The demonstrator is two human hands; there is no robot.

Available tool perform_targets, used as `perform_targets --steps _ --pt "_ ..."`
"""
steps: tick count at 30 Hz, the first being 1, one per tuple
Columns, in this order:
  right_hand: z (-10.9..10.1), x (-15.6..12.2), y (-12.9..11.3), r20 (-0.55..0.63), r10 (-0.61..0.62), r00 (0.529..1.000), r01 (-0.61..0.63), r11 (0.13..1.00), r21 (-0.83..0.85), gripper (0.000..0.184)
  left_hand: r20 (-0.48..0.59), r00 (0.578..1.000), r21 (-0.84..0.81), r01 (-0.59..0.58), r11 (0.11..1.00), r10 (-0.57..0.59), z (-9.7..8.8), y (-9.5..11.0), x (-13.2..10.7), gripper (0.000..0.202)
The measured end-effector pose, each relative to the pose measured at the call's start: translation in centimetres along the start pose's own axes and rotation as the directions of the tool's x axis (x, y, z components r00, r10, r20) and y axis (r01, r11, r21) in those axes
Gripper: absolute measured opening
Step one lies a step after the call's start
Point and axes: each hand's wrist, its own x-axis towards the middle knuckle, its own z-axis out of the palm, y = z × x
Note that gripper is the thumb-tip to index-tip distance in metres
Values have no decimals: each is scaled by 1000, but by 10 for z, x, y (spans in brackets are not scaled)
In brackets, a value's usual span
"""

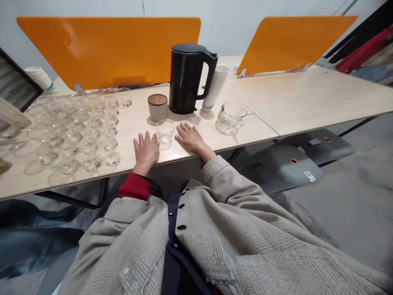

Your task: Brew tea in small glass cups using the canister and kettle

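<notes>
My left hand (146, 152) lies flat on the pale wooden table (260, 91), fingers spread, holding nothing. My right hand (190, 137) rests palm down too, its fingers stretched out. Between them stands a small clear cup (165, 134), upright, close to the fingers of both hands. Behind the cup is a beige cup with a brown rim (158, 108). A black electric kettle (185, 80) stands beyond, its handle to the right. Right of my right hand sits a ribbed glass mug (229, 119). A leaning stack of white paper cups (215, 88) is beside the kettle.
Several clear cups (76, 137) crowd the table's left side, some with dark bits in the bottom. Orange divider panels (116, 51) stand along the back. More paper cups (39, 78) are at the far left. Grey stools (284, 164) sit below the right edge.
</notes>
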Motion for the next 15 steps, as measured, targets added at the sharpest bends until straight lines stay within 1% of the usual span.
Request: perform_targets --steps 6,15 --pt "0 -1 -1 -8 2 1000 -2 1000 6 70 -12 1000 -14 8 1000 -8 0 1 -2 60" --pt "-4 -4 -4 20 20 1000 -20 1000 -7 70 -6 1000 -16 15 1000 -15 1 2 -2 60"
